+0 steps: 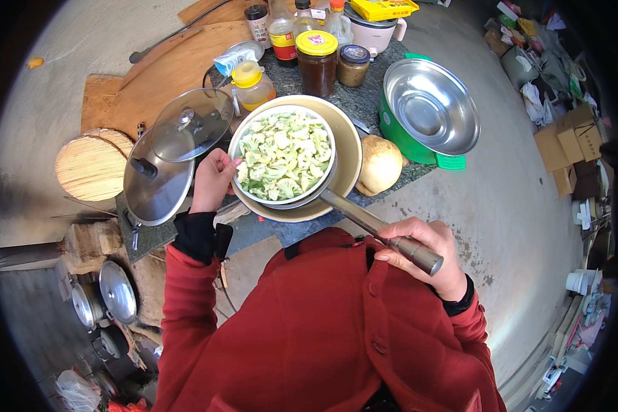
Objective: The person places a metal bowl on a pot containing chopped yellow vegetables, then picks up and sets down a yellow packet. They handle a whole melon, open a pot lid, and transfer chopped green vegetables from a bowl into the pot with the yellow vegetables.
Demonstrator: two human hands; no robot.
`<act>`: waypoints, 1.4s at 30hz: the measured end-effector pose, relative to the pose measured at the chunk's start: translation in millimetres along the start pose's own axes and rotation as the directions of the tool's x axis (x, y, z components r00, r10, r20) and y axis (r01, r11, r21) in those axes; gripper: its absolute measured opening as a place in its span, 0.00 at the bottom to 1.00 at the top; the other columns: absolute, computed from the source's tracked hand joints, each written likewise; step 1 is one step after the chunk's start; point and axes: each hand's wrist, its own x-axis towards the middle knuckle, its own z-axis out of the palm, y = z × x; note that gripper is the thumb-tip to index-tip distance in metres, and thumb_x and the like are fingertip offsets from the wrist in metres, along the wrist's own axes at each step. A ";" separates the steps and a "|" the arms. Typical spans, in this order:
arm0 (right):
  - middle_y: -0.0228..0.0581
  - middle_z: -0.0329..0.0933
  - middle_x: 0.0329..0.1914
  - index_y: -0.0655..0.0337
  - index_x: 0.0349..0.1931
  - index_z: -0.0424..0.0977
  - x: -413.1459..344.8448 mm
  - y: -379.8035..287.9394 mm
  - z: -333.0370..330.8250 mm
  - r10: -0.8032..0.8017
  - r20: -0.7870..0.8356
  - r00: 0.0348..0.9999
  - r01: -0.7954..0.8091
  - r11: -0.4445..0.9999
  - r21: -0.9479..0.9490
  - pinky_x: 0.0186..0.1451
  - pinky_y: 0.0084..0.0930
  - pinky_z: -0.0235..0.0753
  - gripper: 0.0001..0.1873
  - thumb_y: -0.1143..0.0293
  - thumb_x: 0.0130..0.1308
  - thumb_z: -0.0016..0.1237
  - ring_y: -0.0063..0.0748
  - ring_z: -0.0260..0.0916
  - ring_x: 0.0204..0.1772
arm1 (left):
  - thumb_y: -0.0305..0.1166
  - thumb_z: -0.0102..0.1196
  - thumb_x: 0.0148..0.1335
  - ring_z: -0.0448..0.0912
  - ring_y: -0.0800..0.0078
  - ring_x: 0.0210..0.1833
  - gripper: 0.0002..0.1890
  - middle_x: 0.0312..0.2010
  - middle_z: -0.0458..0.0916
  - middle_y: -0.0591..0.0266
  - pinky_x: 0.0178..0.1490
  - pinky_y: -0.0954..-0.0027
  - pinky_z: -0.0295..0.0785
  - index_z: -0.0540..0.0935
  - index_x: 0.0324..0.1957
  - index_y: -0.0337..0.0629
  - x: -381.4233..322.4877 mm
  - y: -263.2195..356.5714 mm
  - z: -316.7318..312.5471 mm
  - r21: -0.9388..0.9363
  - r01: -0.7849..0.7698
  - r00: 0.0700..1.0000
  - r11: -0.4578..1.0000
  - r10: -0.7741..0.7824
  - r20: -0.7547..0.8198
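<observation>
Chopped cauliflower florets [284, 154] fill a round white bowl or strainer [288, 201] in front of me. My left hand [215, 177] pinches its left rim between thumb and fingers. Beneath it is a cream enamel basin [349, 149] with a dark rim. My right hand [426, 250] is wrapped around the end of a long metal handle [358, 213]. That handle slants up to a metal utensil under the white bowl; most of the utensil is hidden, so its kind is unclear. A pale round vegetable [380, 165], perhaps a turnip, lies right of the basin.
A steel bowl [425, 108] rests in a green basin [391, 136] at right. Glass lids [159, 177] lie left of my left hand. Jars [316, 67] and bottles [282, 38] stand behind, beside a pink electric pot [368, 36]. The stone tabletop [417, 172] ends at lower right.
</observation>
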 end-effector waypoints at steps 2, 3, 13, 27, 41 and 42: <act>0.35 0.82 0.26 0.58 0.37 0.79 2.7 -7.9 8.4 -0.132 -0.081 0.988 0.122 0.985 -0.121 0.25 0.24 0.77 0.14 0.76 0.52 0.68 0.32 0.80 0.25 | 0.31 0.59 0.68 0.73 0.87 0.24 0.10 0.21 0.74 0.73 0.25 0.80 0.71 0.72 0.32 0.41 8.6 -4.1 0.3 0.072 -0.063 0.998 0.995 0.063 0.002; 0.35 0.82 0.26 0.57 0.36 0.79 3.0 -11.8 8.9 -0.189 -0.077 0.979 0.173 0.969 -0.175 0.24 0.24 0.77 0.13 0.76 0.51 0.68 0.32 0.80 0.24 | 0.31 0.59 0.68 0.73 0.87 0.25 0.10 0.20 0.74 0.74 0.28 0.80 0.71 0.73 0.33 0.40 15.0 -5.1 2.0 0.121 -0.140 0.990 0.983 0.140 0.004; 0.34 0.80 0.23 0.58 0.35 0.78 8.6 -19.3 10.3 -0.198 -0.163 0.966 0.163 0.965 -0.205 0.22 0.24 0.76 0.14 0.77 0.51 0.68 0.31 0.79 0.22 | 0.36 0.78 0.40 0.68 0.58 0.53 0.25 0.44 0.74 0.60 0.57 0.60 0.65 0.78 0.39 0.43 -27.2 45.1 17.5 0.531 -0.562 0.770 0.635 0.636 0.055; 0.34 0.79 0.23 0.57 0.39 0.78 5.9 -18.3 11.4 -0.186 -0.127 0.974 0.167 0.975 -0.147 0.23 0.25 0.75 0.15 0.75 0.52 0.69 0.33 0.78 0.22 | 0.23 0.67 0.45 0.73 0.58 0.41 0.10 0.31 0.75 0.61 0.46 0.61 0.67 0.79 0.30 0.40 -46.5 60.5 34.8 0.597 -0.729 0.603 0.334 0.725 0.332; 0.35 0.79 0.24 0.57 0.46 0.77 8.1 -8.3 9.0 -0.176 0.000 0.984 0.176 0.983 -0.054 0.24 0.28 0.74 0.17 0.72 0.56 0.66 0.36 0.77 0.24 | 0.25 0.68 0.46 0.74 0.58 0.42 0.11 0.33 0.76 0.61 0.46 0.60 0.69 0.79 0.32 0.40 -51.7 49.9 39.0 0.611 -0.683 0.652 0.401 0.713 0.260; 0.34 0.77 0.23 0.56 0.45 0.78 9.1 -8.0 9.0 -0.210 -0.001 0.978 0.209 0.975 -0.072 0.23 0.28 0.73 0.16 0.72 0.56 0.66 0.36 0.76 0.23 | 0.24 0.68 0.46 0.74 0.58 0.42 0.11 0.33 0.76 0.61 0.46 0.60 0.69 0.79 0.32 0.40 -50.6 49.9 39.4 0.609 -0.688 0.639 0.394 0.727 0.252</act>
